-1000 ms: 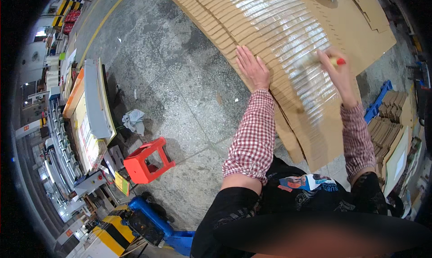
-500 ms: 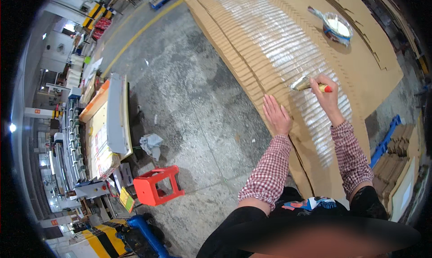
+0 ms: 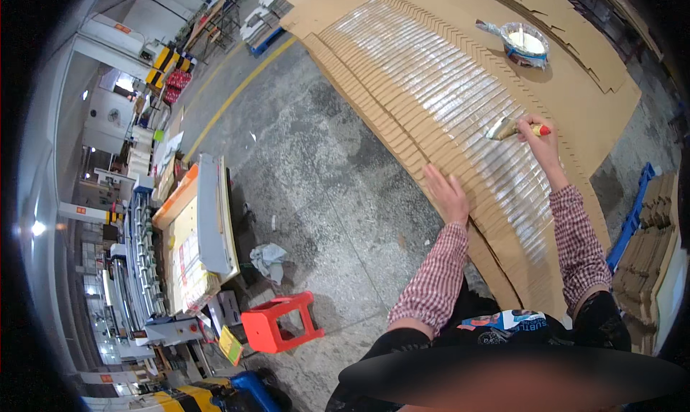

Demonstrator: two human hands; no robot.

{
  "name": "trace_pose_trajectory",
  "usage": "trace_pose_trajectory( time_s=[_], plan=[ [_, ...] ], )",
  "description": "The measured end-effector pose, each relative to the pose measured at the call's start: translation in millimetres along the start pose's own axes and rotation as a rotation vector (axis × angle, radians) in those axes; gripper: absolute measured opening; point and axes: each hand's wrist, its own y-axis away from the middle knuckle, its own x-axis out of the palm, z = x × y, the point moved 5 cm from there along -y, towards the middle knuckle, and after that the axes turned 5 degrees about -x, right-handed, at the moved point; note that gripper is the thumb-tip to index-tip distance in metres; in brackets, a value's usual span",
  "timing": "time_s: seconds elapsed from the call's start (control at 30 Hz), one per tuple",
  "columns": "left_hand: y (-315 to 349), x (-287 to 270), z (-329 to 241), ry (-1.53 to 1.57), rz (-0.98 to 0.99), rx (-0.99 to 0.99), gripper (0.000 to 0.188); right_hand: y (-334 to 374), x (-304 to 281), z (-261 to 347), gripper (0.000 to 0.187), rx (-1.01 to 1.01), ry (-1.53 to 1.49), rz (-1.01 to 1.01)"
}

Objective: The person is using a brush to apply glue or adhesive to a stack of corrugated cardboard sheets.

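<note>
A flat paintbrush [image 3: 502, 129] with a red-tipped handle is gripped in my right hand [image 3: 539, 137]. Its white-coated bristles rest on the fanned-out cardboard sheets [image 3: 388, 99], within the wet white band [image 3: 460, 81] that runs along their stepped edges. My left hand [image 3: 447, 194] lies flat on the left border of the sheets, fingers stretched out and holding nothing. Beyond my right hand, a plastic-wrapped bowl [image 3: 525, 47] of white paste stands on the cardboard. A wrapped handle sticks out from its left side.
A red plastic stool [image 3: 282, 324] stands on the concrete floor to the left, near a crumpled pale cloth [image 3: 269, 261]. Farther left is a roller machine [image 3: 147, 257] with a loaded table. More stacked cardboard [image 3: 642, 250] sits at the right beside a blue pallet [image 3: 631, 216].
The brush has moved rightward across the white band, from its left edge toward its middle. My left hand stays on the sheets' left border. The whole view has shifted slightly.
</note>
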Motion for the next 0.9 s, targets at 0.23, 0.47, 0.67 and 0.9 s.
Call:
trace_pose_trajectory(
  time_s=[0.23,0.47,0.67,0.9],
  plan=[
    [-131,-36,3,0.212,-0.178,0.057,0.060,-87,-23,-19,0.013,0.045,-0.016,-0.204],
    [-227,13,23,-0.282,0.134,0.091,0.057,-186,28,-70,0.019,0.059,-0.043,-0.157],
    [-223,15,23,-0.182,0.082,0.165,0.056,-175,24,-79,0.015,0.300,0.070,-0.148],
    [-228,17,21,-0.199,0.107,0.158,0.057,-209,22,-74,0.015,0.175,-0.023,-0.158]
  ],
)
